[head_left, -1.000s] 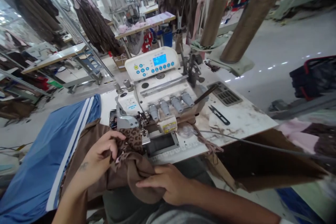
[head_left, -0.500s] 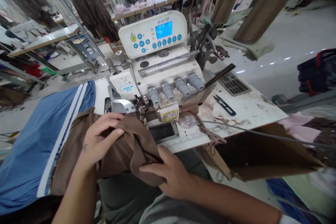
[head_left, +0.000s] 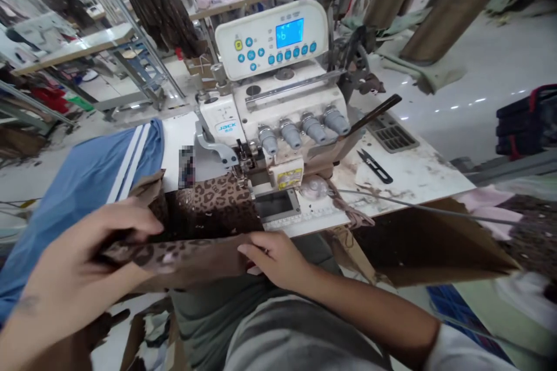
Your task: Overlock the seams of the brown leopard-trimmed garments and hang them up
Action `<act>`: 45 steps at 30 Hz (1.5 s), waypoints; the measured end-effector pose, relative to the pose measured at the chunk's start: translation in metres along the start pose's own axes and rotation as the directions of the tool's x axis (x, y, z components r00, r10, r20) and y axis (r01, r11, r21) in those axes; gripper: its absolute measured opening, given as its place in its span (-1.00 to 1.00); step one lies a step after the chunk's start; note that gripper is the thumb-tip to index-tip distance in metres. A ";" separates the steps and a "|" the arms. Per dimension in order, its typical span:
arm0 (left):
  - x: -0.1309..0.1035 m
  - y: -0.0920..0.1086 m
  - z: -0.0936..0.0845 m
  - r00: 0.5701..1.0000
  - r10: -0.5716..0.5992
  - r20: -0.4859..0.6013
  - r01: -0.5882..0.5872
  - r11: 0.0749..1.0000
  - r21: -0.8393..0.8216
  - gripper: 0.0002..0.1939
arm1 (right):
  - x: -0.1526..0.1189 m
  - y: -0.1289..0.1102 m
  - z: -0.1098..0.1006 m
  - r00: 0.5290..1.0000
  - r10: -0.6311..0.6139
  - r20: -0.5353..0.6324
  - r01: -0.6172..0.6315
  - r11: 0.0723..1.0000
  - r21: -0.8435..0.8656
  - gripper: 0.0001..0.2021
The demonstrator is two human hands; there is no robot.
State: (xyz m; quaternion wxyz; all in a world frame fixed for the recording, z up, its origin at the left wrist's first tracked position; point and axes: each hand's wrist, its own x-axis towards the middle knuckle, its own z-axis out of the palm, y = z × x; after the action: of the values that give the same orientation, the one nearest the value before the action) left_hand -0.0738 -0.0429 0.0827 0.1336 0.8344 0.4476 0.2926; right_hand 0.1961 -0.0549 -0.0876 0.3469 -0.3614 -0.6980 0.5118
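Brown leopard-print fabric (head_left: 224,194) lies at the needle area of a white overlock sewing machine (head_left: 296,98), and its near edge is drawn toward my body. My right hand (head_left: 278,258) pinches that edge between thumb and fingers, just in front of the machine bed. On the left, my left hand (head_left: 96,249) is curled over the same fabric, blurred by motion, with some fingertips hidden in the folds. The cloth's plain brown side shows along the stretch between the hands. Whether the presser foot touches the fabric, I cannot tell.
Blue fabric with white stripes (head_left: 108,174) covers the table's left side. Black thread snips (head_left: 375,167) lie right of the machine. A cardboard box (head_left: 418,249) stands below the table's right edge. A thin grey cable (head_left: 426,207) crosses there.
The brown fabric has been opened out, so its leopard-print side now shows at the machine. My left hand has moved left and nearer; my right hand has shifted slightly. The view has moved a little.
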 end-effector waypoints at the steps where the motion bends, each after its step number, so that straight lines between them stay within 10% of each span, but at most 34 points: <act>1: -0.003 -0.007 -0.009 0.993 0.010 0.114 -0.009 1.000 -0.005 -0.93 | -0.001 0.003 0.004 0.998 -0.061 -0.030 0.059 0.997 -0.057 -0.65; 4: -0.019 -0.029 -0.025 0.952 0.128 0.278 -0.106 0.990 -0.093 -0.65 | -0.008 0.011 0.011 0.950 -0.306 -0.065 0.284 0.931 -0.231 -0.63; 10: -0.064 -0.045 -0.015 0.999 0.012 0.035 -0.003 0.974 -0.228 -0.63 | -0.014 0.013 0.016 0.862 -0.501 -0.076 0.459 0.836 -0.300 -0.55; 14: -0.047 -0.028 0.019 0.985 -0.160 -0.063 0.129 0.929 -0.346 -0.83 | -0.020 0.011 0.010 0.896 -0.424 -0.132 0.400 0.900 -0.174 -0.63; 17: -0.007 -0.018 0.057 0.993 -0.070 -0.099 0.052 0.984 -0.172 -0.90 | -0.023 0.014 0.006 0.961 -0.168 -0.221 0.149 0.984 -0.101 -0.78; 22: 0.034 -0.024 0.098 0.985 -0.124 -0.124 0.123 0.992 -0.010 -0.93 | -0.030 0.033 0.015 0.997 -0.069 -0.022 0.067 0.994 -0.085 -0.58; 45: 0.029 -0.017 0.107 0.888 -0.388 -0.248 0.413 0.909 0.057 -0.90 | -0.055 0.061 0.027 0.975 -0.222 -0.004 0.220 0.972 -0.087 -0.43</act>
State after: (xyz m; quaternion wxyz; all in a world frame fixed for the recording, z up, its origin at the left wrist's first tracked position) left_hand -0.0074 -0.0053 0.0001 0.0928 0.6901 0.6379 0.3290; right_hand 0.2098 -0.1011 -0.1590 0.3905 -0.2994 -0.7528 0.4372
